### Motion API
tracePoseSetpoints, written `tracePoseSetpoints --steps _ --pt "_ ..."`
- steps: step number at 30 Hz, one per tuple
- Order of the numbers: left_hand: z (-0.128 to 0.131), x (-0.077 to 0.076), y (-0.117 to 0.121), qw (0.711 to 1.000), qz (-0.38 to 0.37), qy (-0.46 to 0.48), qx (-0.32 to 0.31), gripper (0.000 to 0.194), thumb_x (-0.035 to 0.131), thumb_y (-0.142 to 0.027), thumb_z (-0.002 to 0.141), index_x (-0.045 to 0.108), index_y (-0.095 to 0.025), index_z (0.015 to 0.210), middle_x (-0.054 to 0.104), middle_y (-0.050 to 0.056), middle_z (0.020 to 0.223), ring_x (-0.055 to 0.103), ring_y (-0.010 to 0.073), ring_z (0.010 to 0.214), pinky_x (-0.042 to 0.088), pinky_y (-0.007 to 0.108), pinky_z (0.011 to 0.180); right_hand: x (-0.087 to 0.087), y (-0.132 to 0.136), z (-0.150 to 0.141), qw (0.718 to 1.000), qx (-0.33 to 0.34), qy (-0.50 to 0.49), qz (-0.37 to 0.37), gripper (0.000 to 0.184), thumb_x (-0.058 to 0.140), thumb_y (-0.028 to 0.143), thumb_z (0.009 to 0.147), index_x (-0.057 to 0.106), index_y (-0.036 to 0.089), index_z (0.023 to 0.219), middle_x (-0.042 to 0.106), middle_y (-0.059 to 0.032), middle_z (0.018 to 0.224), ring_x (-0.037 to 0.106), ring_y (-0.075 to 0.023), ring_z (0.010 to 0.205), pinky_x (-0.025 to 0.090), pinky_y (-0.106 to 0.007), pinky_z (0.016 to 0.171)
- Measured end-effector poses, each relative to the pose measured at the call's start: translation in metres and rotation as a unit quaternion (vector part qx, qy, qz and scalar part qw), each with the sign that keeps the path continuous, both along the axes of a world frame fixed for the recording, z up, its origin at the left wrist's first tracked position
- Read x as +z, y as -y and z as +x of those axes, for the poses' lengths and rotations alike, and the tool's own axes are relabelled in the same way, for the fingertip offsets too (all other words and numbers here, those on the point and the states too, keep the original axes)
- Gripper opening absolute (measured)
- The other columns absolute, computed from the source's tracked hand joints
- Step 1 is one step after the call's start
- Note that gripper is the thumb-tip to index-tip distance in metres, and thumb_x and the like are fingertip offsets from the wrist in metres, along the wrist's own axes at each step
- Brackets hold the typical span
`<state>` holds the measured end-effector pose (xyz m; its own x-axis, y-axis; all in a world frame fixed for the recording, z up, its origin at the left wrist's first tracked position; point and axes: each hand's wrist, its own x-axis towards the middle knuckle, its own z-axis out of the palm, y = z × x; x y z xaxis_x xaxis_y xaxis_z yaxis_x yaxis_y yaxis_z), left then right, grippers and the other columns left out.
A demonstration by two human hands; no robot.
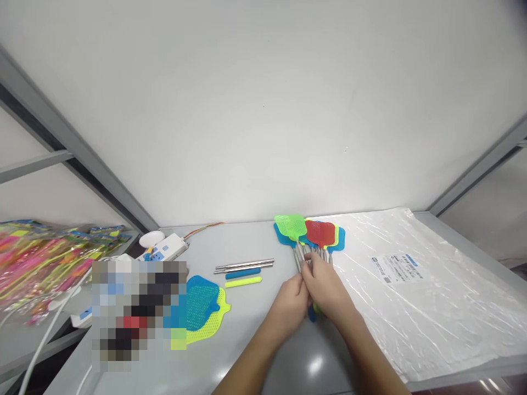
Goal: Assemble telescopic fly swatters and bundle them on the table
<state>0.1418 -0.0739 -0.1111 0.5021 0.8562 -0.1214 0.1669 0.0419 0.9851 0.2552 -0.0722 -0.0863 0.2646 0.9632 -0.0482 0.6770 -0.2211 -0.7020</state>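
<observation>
My right hand (325,282) is closed round the metal shaft of a green fly swatter (291,226), whose head points away from me. Just beside it my left hand (291,299) is closed at the lower part of the same swatter; its fingertips are partly hidden. Several more fly swatters lie under and behind the hands, among them one with a red head (321,233) and one with a blue head (340,240). Left of the hands, metal rods (244,266) lie by a blue handle (242,273) and a yellow handle (242,282).
Loose blue (201,302) and yellow-green (220,321) swatter heads lie overlapping on the grey table (251,329). A power strip (164,248) stands at the back left. White plastic packaging (436,312) with a label covers the right side. Bagged colourful goods (49,269) sit far left.
</observation>
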Motion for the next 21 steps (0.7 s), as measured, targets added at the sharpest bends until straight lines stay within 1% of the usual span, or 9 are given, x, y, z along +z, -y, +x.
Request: tracePoseSetpoints --steps 3,5,9,12,16,21 --pt "-0.002 0.002 -0.001 0.998 0.043 -0.052 -0.006 0.032 0.038 -0.038 0.094 0.056 -0.018 0.075 0.054 0.000 0.064 0.043 0.0122 0.055 0.032 0.024 0.053 -0.002 0.000 0.004 0.999 0.004 0.009 -0.030 0.027 0.042 0.027 0.090 0.057 0.015 0.108 0.070 -0.0112 0.088 0.066 -0.0242 0.081 0.043 -0.030 0.067" --pt "-0.005 0.004 -0.002 0.993 0.071 -0.092 -0.008 0.033 0.038 -0.037 0.094 0.056 -0.019 0.074 0.056 0.000 0.064 0.045 0.0134 0.058 0.031 0.025 0.056 -0.003 0.000 0.006 0.999 0.008 0.023 -0.047 0.026 0.043 0.026 0.090 0.057 0.014 0.108 0.069 -0.0110 0.087 0.066 -0.0241 0.079 0.042 -0.030 0.066" --pt "-0.010 0.006 -0.003 0.978 0.130 -0.163 -0.002 0.031 0.041 -0.034 0.094 0.049 -0.021 0.067 0.049 -0.002 0.058 0.039 0.0135 0.055 0.024 0.027 0.055 -0.006 -0.001 0.006 0.996 0.014 0.056 -0.065 0.026 0.045 0.024 0.089 0.057 0.012 0.110 0.069 -0.0124 0.091 0.066 -0.0239 0.081 0.041 -0.029 0.065" --pt "-0.012 0.008 -0.003 0.965 0.170 -0.200 0.005 0.028 0.041 -0.028 0.093 0.042 -0.021 0.066 0.045 -0.003 0.058 0.037 0.0133 0.055 0.021 0.028 0.055 -0.007 -0.002 0.006 0.994 0.012 0.085 -0.074 0.028 0.044 0.024 0.090 0.057 0.012 0.111 0.069 -0.0140 0.091 0.066 -0.0256 0.084 0.040 -0.031 0.066" --pt "-0.016 0.006 -0.005 0.947 0.199 -0.250 0.026 0.028 0.039 -0.026 0.093 0.035 -0.022 0.065 0.039 -0.004 0.055 0.034 0.0135 0.052 0.017 0.029 0.054 -0.006 -0.001 0.009 0.988 -0.002 0.129 -0.085 0.029 0.042 0.025 0.091 0.058 0.013 0.113 0.069 -0.0145 0.087 0.066 -0.0287 0.081 0.039 -0.033 0.065" --pt "-0.018 0.000 -0.010 0.927 0.221 -0.300 0.046 0.027 0.039 -0.025 0.093 0.036 -0.022 0.067 0.044 -0.003 0.056 0.041 0.0146 0.053 0.017 0.029 0.055 -0.005 0.000 0.011 0.984 0.003 0.155 -0.084 0.025 0.044 0.027 0.091 0.057 0.016 0.111 0.070 -0.0114 0.086 0.067 -0.0262 0.079 0.038 -0.031 0.063"
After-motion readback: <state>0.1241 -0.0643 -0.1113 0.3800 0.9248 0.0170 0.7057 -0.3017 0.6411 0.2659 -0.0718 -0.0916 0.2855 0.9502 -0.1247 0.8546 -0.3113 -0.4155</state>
